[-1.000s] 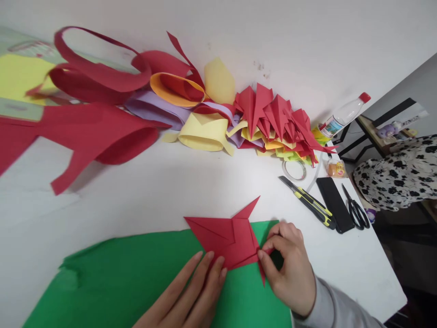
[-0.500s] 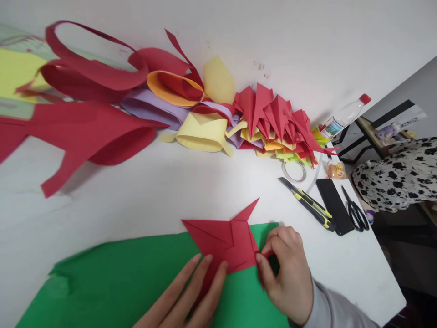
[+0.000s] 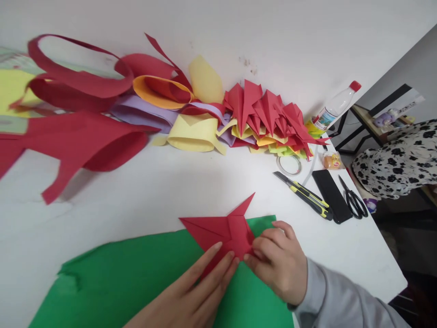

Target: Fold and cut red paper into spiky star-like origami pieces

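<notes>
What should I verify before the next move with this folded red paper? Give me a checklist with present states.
1. Left hand steadying the folded red paper: ok, fingertips rest on it.
2. Right hand at the paper's right end: ok, thumb and fingers are there.
3. Paper pinched by that hand: cannot tell, the fingers hide it.
4. Paper wholly over the green sheet: not ok, two points stick out past its far edge.
5. Utility knife apart from both hands: ok.
6. Scissors apart from both hands: ok.
</notes>
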A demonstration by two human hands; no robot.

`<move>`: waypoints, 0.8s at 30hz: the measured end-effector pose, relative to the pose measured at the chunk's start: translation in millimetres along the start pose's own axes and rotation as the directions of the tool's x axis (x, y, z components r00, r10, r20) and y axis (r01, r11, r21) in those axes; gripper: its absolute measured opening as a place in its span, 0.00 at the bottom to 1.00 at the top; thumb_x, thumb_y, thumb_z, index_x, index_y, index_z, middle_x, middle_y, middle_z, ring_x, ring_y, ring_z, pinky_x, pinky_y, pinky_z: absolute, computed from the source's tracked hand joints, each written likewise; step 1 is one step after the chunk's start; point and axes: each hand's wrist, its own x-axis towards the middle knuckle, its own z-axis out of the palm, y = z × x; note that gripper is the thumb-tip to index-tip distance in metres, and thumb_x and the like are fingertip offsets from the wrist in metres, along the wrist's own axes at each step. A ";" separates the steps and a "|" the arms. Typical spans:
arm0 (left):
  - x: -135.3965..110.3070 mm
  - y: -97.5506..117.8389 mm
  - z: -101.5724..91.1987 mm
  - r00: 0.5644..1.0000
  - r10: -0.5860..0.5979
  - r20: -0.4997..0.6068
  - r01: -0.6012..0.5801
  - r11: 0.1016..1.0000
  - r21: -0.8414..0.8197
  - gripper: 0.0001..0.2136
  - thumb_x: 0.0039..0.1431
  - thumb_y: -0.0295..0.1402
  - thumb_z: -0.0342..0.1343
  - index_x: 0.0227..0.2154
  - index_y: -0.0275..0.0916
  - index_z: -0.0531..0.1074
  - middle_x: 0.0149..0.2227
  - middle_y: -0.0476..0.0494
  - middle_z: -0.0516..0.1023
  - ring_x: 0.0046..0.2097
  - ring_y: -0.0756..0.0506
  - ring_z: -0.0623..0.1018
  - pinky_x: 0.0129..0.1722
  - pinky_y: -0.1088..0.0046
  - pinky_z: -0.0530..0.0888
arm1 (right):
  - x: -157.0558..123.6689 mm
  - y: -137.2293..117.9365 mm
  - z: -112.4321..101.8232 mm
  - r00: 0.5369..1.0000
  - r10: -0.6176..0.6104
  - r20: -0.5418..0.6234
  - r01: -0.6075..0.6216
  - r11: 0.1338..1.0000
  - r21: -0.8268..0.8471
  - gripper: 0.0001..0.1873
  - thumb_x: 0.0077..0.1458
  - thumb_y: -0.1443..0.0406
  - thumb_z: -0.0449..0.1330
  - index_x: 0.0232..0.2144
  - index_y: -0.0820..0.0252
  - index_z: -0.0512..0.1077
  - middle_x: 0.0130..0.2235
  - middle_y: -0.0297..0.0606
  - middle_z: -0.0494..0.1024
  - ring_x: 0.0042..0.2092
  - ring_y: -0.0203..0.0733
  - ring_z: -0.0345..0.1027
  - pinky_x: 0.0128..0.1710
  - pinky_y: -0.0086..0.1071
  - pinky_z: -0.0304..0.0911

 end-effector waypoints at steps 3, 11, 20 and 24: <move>2.4 3.2 0.3 1.000 0.006 0.009 -0.006 1.000 0.004 0.13 0.55 0.41 0.58 0.38 0.42 0.81 0.47 0.43 0.82 0.57 0.38 0.70 0.66 0.55 0.48 | -2.6 -1.8 -0.3 0.984 -0.168 0.064 0.171 0.984 -0.044 0.12 0.59 0.71 0.56 0.24 0.58 0.71 0.34 0.34 0.76 0.40 0.40 0.65 0.57 0.44 0.52; -3.4 -20.0 -12.2 0.988 -0.140 -0.065 0.131 0.983 -0.131 0.15 0.66 0.32 0.46 0.41 0.39 0.79 0.47 0.48 0.81 0.54 0.46 0.73 0.65 0.65 0.54 | 2.6 -3.2 -4.8 0.973 -0.192 0.126 0.194 0.981 -0.007 0.15 0.60 0.73 0.53 0.23 0.59 0.70 0.34 0.33 0.77 0.40 0.41 0.64 0.58 0.46 0.51; -0.9 -27.3 -29.6 0.989 -0.150 -0.018 0.146 0.981 -0.129 0.13 0.66 0.37 0.48 0.45 0.44 0.77 0.46 0.49 0.82 0.51 0.45 0.75 0.62 0.65 0.59 | 1.5 -5.0 -5.0 0.981 -0.171 0.090 0.173 0.985 -0.017 0.16 0.60 0.74 0.51 0.23 0.61 0.72 0.36 0.38 0.77 0.38 0.42 0.64 0.50 0.45 0.55; -2.9 -26.1 -29.1 0.990 -0.141 -0.002 0.140 0.983 -0.117 0.15 0.67 0.39 0.47 0.43 0.43 0.78 0.45 0.49 0.82 0.50 0.45 0.75 0.64 0.65 0.55 | -1.9 -4.4 -6.0 0.983 -0.158 0.096 0.160 0.987 -0.010 0.12 0.58 0.73 0.52 0.29 0.62 0.75 0.36 0.39 0.78 0.38 0.44 0.64 0.48 0.46 0.56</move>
